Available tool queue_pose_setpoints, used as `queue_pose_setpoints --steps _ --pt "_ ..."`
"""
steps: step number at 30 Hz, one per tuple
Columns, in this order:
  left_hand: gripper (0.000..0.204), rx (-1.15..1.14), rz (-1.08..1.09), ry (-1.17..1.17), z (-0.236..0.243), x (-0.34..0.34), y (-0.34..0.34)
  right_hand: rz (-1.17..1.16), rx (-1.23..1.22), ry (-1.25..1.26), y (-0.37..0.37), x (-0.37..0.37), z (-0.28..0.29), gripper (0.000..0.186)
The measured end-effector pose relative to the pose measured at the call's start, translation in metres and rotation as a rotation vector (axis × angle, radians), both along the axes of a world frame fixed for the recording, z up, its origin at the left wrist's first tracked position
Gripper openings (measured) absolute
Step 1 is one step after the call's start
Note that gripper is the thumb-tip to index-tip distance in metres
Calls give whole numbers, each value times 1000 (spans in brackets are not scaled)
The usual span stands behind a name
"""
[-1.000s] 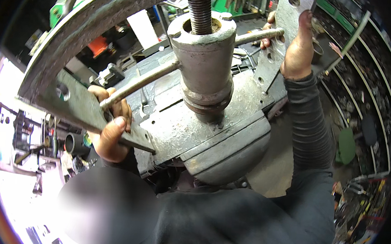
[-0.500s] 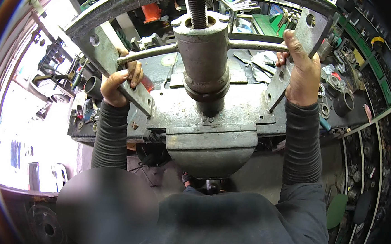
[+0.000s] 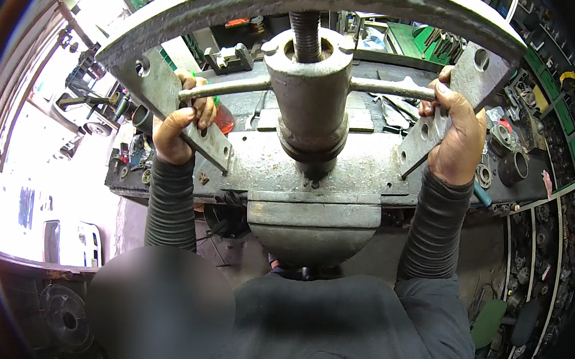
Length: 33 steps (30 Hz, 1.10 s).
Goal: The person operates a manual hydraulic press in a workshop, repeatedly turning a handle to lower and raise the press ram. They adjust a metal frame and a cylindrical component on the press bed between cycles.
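A large grey metal puller fills the view: a thick cylinder [image 3: 313, 94] on a threaded screw [image 3: 305, 34], under a curved steel yoke [image 3: 300, 0] with two flat drilled arms. A steel bar [image 3: 240, 88] runs crosswise through the cylinder. My left hand [image 3: 181, 122] is closed around the bar's left end, beside the left arm [image 3: 172, 115]. My right hand [image 3: 456, 134] grips the right end of the bar [image 3: 390, 88] against the right drilled arm [image 3: 449, 101]. Below the cylinder sits a heavy rounded metal block [image 3: 310, 231].
A dark, cluttered workbench [image 3: 500, 188] lies beyond, with bearing rings [image 3: 512, 165], tools and a green box [image 3: 417, 38]. Shelves of parts line the right side [image 3: 561, 85]. Bright daylight and parked vehicles show at the left [image 3: 50, 229]. A blurred patch covers the lower left.
The view swung so the puller is now centred. Both hands kept their hold on the crossbar, which turned from slanted to level; the left hand rose from low left to the bar's left end.
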State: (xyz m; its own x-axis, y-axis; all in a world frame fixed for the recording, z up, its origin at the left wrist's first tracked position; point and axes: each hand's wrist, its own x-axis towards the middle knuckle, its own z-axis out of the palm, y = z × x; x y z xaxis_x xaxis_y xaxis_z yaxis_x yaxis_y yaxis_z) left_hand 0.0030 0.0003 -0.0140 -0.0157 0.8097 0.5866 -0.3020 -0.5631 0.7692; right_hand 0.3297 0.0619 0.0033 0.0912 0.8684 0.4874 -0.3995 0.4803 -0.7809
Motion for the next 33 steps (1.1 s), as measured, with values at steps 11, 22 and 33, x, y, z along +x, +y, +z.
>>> queue_pose_setpoints --steps 11,22,33 --pt "37 -32 8 41 2 1 -3 -16 -20 -16 0 1 -2 20" --pt "41 -23 -1 -28 -2 -2 -4 -25 -14 -6 -4 -2 -1 21" --pt "36 -111 122 -11 -43 8 -6 -15 -109 -50 4 -3 -40 20"
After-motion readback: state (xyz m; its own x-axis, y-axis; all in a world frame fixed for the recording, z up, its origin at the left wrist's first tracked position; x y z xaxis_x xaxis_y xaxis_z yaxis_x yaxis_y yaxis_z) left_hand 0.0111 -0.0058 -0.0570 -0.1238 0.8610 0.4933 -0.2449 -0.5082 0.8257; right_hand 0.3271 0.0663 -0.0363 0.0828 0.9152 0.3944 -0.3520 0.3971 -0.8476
